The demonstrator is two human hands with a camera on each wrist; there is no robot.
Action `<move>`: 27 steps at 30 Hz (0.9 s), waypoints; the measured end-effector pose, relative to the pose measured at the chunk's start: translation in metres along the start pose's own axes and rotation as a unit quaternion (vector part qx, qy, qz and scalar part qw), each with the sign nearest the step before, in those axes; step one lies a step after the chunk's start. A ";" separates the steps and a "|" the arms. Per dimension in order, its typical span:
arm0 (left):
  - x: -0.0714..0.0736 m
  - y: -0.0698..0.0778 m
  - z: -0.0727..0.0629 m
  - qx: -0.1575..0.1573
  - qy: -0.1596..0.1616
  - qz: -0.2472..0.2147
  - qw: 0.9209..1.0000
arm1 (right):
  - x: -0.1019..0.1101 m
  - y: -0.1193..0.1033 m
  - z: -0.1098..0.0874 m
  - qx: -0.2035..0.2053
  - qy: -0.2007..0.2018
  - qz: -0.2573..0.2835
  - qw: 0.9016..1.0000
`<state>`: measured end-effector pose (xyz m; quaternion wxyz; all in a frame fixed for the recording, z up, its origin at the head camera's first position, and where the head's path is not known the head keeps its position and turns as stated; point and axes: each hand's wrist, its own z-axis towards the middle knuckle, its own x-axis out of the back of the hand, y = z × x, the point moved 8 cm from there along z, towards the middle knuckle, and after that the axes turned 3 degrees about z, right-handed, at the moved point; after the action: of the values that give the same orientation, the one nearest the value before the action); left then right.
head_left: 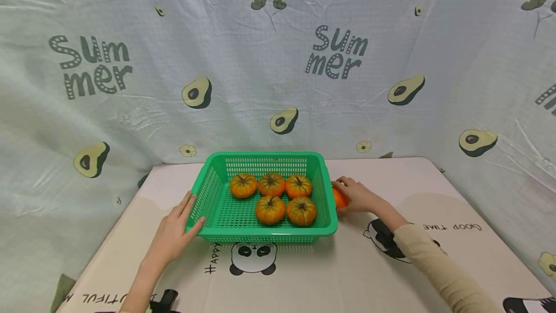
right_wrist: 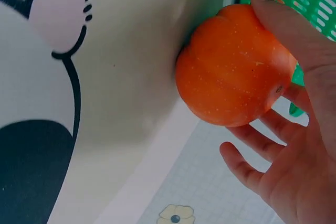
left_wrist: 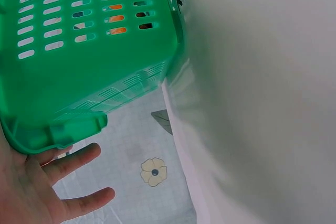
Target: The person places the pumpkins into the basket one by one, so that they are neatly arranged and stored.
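Observation:
A green plastic basket [head_left: 260,232] stands on the table with several small orange pumpkins [head_left: 270,210] inside. My left hand [head_left: 171,235] rests against the basket's left rim; in the left wrist view that hand [left_wrist: 37,192] has its fingers stretched out beside the rim. Just outside the basket's right side, my right hand [head_left: 358,196] grips another pumpkin [head_left: 340,198], partly hidden by the hand and rim. The right wrist view shows this pumpkin [right_wrist: 236,66] low by the tabletop, between the thumb and fingers of the right hand [right_wrist: 294,156].
The table [head_left: 304,279] has a cover printed with pandas and lettering. Behind it hangs a pale cloth [head_left: 243,62] with avocado and "summer" prints. A small black object [head_left: 165,298] shows by the left forearm at the bottom edge.

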<state>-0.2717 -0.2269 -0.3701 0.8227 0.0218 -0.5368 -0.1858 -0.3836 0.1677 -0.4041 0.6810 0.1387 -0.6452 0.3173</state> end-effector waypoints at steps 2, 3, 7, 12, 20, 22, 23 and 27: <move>0.000 0.001 0.000 0.001 0.000 -0.001 1.000 | 0.000 -0.002 -0.001 0.004 0.007 -0.005 1.000; 0.000 0.001 0.000 0.001 0.000 -0.002 1.000 | 0.000 -0.003 -0.001 0.006 0.010 -0.008 1.000; 0.001 0.002 -0.001 0.000 0.004 -0.003 1.000 | 0.000 -0.003 -0.003 0.012 0.021 -0.017 1.000; 0.002 0.001 -0.002 0.002 0.005 -0.006 1.000 | 0.003 -0.002 -0.006 0.022 0.041 -0.010 0.999; -0.001 0.000 -0.002 0.004 0.003 -0.007 1.000 | 0.007 0.003 -0.018 0.014 0.063 0.002 0.998; -0.001 0.000 -0.002 0.003 0.003 -0.007 1.000 | 0.010 0.004 -0.023 0.007 0.067 -0.011 0.998; -0.001 0.000 -0.002 0.003 0.002 -0.006 1.000 | 0.012 0.004 -0.025 0.001 0.069 -0.015 0.998; -0.001 -0.001 -0.001 0.003 0.003 -0.007 1.000 | 0.019 0.008 -0.031 -0.019 0.070 -0.038 0.997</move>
<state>-0.2711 -0.2274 -0.3714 0.8230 0.0289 -0.5345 -0.1901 -0.3650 0.1971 -0.3914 0.7387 0.1275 -0.5958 0.2882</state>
